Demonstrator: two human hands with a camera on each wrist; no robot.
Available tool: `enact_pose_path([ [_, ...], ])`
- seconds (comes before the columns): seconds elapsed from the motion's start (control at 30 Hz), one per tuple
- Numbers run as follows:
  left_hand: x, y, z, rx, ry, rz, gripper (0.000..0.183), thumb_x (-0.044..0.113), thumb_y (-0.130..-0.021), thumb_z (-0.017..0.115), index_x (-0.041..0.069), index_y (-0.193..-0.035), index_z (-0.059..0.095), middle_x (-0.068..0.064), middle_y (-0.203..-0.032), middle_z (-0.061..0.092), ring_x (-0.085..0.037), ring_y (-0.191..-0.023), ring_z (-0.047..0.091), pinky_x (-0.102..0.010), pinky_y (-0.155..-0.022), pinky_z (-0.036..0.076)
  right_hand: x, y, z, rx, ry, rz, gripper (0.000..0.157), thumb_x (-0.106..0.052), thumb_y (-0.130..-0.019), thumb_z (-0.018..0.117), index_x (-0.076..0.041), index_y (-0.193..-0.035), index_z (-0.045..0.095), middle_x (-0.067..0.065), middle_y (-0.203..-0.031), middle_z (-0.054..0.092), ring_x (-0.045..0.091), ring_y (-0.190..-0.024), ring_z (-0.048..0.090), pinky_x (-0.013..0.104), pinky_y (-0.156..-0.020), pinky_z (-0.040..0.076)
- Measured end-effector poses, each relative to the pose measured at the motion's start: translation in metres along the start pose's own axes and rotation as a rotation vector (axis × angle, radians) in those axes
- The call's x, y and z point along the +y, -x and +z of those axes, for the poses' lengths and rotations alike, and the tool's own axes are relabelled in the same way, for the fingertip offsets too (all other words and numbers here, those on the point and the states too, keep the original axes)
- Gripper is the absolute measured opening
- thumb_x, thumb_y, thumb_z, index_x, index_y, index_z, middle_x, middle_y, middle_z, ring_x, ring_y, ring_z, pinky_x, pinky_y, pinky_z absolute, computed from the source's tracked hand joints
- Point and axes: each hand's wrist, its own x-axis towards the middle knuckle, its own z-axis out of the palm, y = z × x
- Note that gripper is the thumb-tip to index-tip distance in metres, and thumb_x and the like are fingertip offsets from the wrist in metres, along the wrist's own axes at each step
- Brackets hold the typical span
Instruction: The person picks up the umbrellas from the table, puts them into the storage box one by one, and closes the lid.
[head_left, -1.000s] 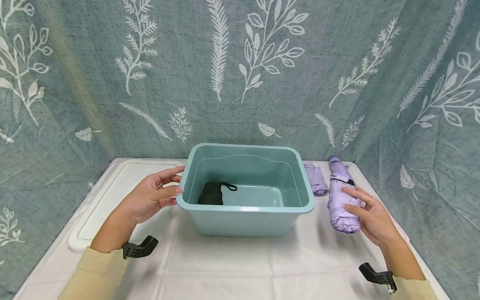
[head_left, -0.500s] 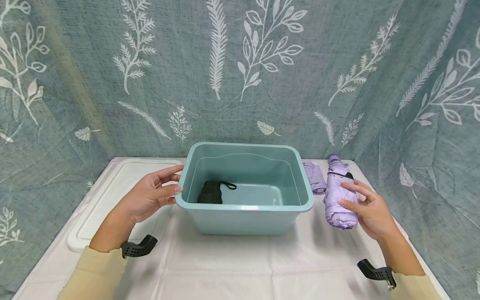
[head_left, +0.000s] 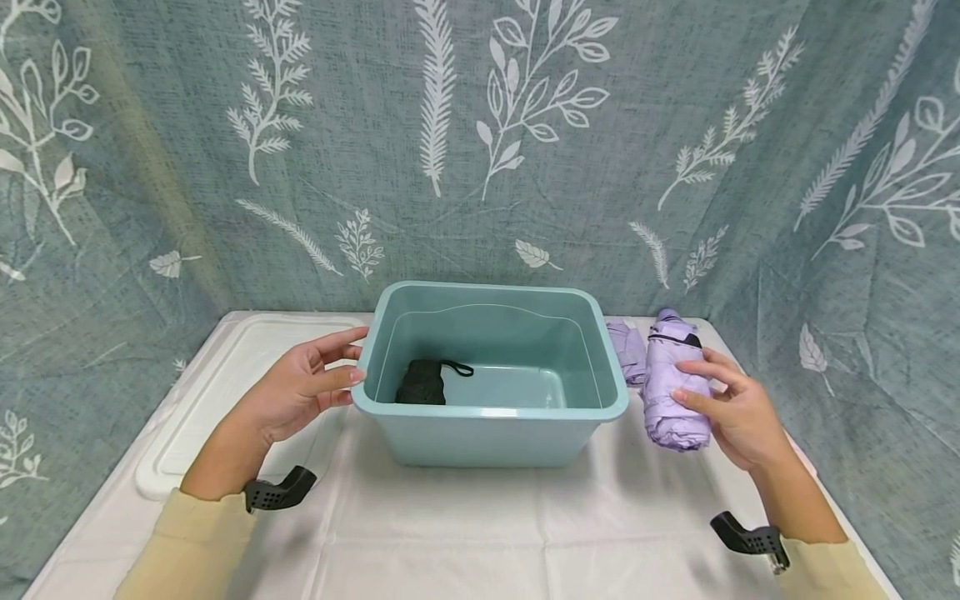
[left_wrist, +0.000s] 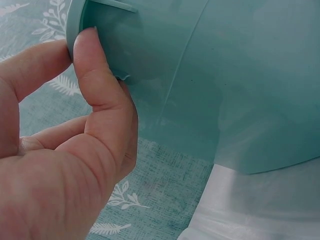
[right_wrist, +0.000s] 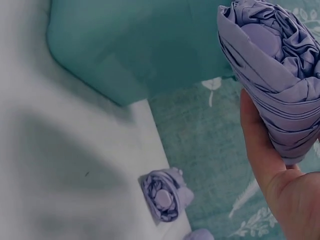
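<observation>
My right hand [head_left: 742,408] grips a folded lavender umbrella [head_left: 675,400], thumb on one side and fingers around the other, to the right of the bin. In the right wrist view the umbrella's rolled end [right_wrist: 275,70] shows its gathered fabric, held above the table. A pale teal plastic bin [head_left: 491,437] stands in the middle. With thumb and fingers my left hand [head_left: 300,387] pinches its left rim; the left wrist view shows the thumb [left_wrist: 92,65] right at the rim. Inside the bin lies a small black bundle [head_left: 422,383] with a wrist loop.
Another rolled lavender umbrella [head_left: 628,354] lies behind the bin's right side. A white lid [head_left: 247,367] rests at the left, partly behind the left forearm. White cloth [head_left: 465,533] covers the table, and a patterned teal curtain [head_left: 337,150] surrounds it at back and sides.
The lavender umbrella in my right hand has shifted left and slightly upward in the head view, towards the bin. My left hand stays on the bin's rim.
</observation>
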Motion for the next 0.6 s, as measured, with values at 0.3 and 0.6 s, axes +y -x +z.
enact_pose_path([
  [0.3,0.001,0.0,0.001,0.008,0.002,-0.01,0.07,-0.004,-0.099,0.059,-0.002,-0.161,0.024,-0.002,-0.118,0.059,-0.009,-0.088,0.07,-0.023,-0.073,0.059,-0.006,-0.002,0.007,-0.035,-0.05,-0.048,0.033,0.011,-0.093,0.067,-0.004,-0.121,0.074,0.011,-0.161,0.011,0.016,-0.119,0.051,0.026,-0.076,0.061],
  [0.6,0.001,0.001,0.001,0.013,-0.003,-0.011,0.07,-0.003,-0.099,0.06,-0.002,-0.16,0.026,-0.002,-0.118,0.059,-0.009,-0.087,0.07,-0.023,-0.074,0.059,-0.02,-0.005,0.019,-0.049,-0.094,-0.03,0.034,0.013,-0.092,0.066,-0.009,-0.116,0.077,0.015,-0.167,0.002,0.027,-0.139,0.03,0.023,-0.076,0.061],
])
